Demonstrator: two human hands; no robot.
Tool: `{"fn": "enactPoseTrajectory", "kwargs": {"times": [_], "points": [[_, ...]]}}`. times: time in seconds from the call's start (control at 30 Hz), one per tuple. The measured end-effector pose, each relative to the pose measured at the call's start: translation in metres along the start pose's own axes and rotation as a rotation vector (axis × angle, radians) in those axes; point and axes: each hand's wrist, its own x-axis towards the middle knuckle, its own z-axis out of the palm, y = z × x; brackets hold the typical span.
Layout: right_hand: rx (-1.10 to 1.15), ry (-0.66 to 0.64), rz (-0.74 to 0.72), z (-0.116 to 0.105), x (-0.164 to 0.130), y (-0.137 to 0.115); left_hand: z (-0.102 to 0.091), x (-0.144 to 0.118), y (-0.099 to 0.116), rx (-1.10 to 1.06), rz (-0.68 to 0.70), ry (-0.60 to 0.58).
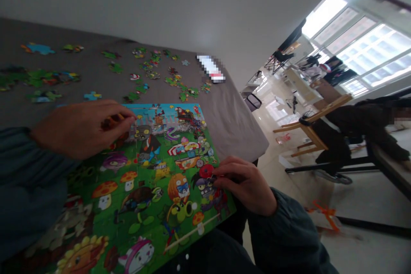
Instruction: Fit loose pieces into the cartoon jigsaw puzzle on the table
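Now the left hand [85, 126] pinches a small puzzle piece [111, 122] over the puzzle board [144, 188]. The right hand [245, 184] pinches a red piece [205, 171] at the board's edge.

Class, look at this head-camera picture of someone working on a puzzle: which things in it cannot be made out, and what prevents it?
Head view:
- Piece under the left hand: fingers cover it.
- Puzzle picture: near corner cut off by the frame edge, left part hidden by the sleeve.
- Small object at the table's far edge: blurred out.
- Loose pieces: too small for detail.
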Motion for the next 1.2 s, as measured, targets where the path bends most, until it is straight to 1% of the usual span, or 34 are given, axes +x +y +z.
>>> {"fn": "enactPoseTrajectory", "kwargs": {"times": [0.07,0.2,0.37,0.6,0.77,0.87,0.97,1.1,1.2], "points": [[-0.046,0.0,-0.046,0.002,-0.001,-0.002,-0.002,0.0,0.003,0.003,-0.025,-0.02],[-0.111,-0.051,-0.108,0.006,0.002,-0.003,-0.003,0.0,0.006,0.015,-0.061,-0.031],[-0.177,-0.072,-0.139,0.009,0.008,-0.002,-0.003,-0.001,0.005,-0.015,-0.022,-0.011],[-0.262,-0.062,-0.119,0.009,0.014,0.002,-0.005,-0.002,0.005,-0.023,0.002,-0.012],[-0.293,-0.071,-0.209,0.004,0.014,0.005,-0.002,-0.002,0.003,0.014,0.0,-0.021],[-0.376,-0.076,-0.314,0.003,0.008,0.0,0.001,-0.002,-0.001,0.012,0.003,-0.018],[-0.537,-0.053,-0.41,0.011,-0.004,-0.01,0.005,-0.002,-0.005,-0.001,0.008,-0.022],[-0.748,-0.058,-0.425,0.024,-0.02,-0.018,0.009,-0.003,-0.011,-0.016,0.037,0.0],[-0.804,-0.05,-0.399,0.026,-0.025,-0.017,0.012,-0.004,-0.014,-0.013,0.024,-0.016]]}}
